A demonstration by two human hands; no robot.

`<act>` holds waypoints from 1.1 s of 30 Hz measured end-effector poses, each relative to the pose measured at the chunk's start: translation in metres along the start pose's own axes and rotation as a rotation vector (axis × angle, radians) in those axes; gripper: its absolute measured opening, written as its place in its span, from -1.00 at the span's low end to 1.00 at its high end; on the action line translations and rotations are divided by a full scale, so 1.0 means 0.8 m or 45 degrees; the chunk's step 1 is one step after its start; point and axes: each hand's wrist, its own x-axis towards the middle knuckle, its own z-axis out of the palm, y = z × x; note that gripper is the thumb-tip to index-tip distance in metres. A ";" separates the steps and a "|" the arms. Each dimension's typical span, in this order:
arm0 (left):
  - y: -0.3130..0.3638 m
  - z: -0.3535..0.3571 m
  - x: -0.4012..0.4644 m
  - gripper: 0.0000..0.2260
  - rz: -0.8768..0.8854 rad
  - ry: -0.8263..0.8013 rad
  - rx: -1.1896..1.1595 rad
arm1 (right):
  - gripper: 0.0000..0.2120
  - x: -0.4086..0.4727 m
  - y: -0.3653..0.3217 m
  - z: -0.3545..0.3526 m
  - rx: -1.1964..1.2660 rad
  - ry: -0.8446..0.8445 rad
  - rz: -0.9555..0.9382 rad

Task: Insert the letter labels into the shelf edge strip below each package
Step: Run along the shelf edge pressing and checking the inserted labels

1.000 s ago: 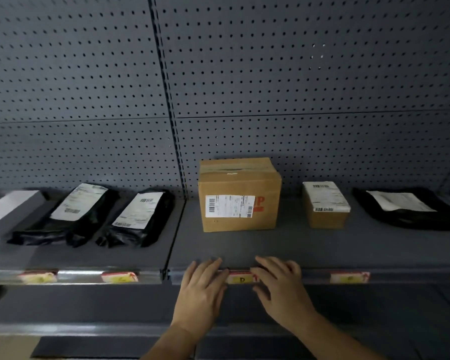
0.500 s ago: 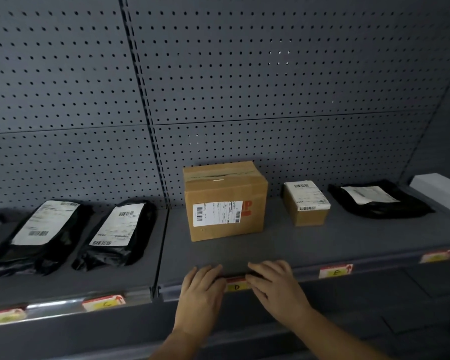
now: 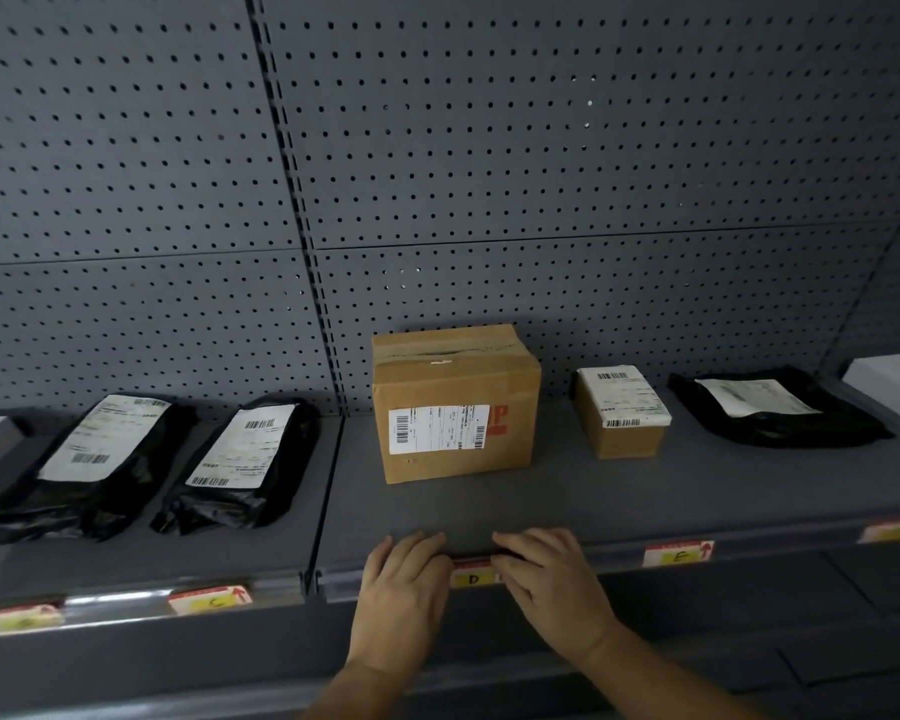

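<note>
The D label (image 3: 473, 578) sat in the shelf edge strip (image 3: 614, 554) right below the big cardboard box (image 3: 455, 402), with our two hands pressed against the strip on either side of it. Our left hand (image 3: 404, 584) lay flat, fingers straight and together, covering the label's left end; our right hand (image 3: 546, 579) lay the same way over its right end, so neither grip held anything, both only pushing. We judged this to be the seating step for D: the card looked nearly home, though our fingers hid whether its top edge was tucked in. The C label (image 3: 211, 599) and E label (image 3: 677, 555) were already in place under their packages. Next we would need to lift both hands, check D sat level, then see whether any package lacked a label
</note>
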 end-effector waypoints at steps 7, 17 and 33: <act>0.003 0.002 0.000 -0.94 -0.038 0.002 0.017 | -0.79 -0.001 -0.001 -0.003 0.014 -0.008 -0.005; 0.007 0.006 -0.002 -0.94 -0.104 -0.001 0.052 | -0.82 0.000 0.001 -0.001 0.077 -0.008 0.054; 0.012 0.004 0.001 -0.93 -0.101 -0.036 0.101 | -0.82 0.001 0.002 0.001 0.131 -0.028 0.064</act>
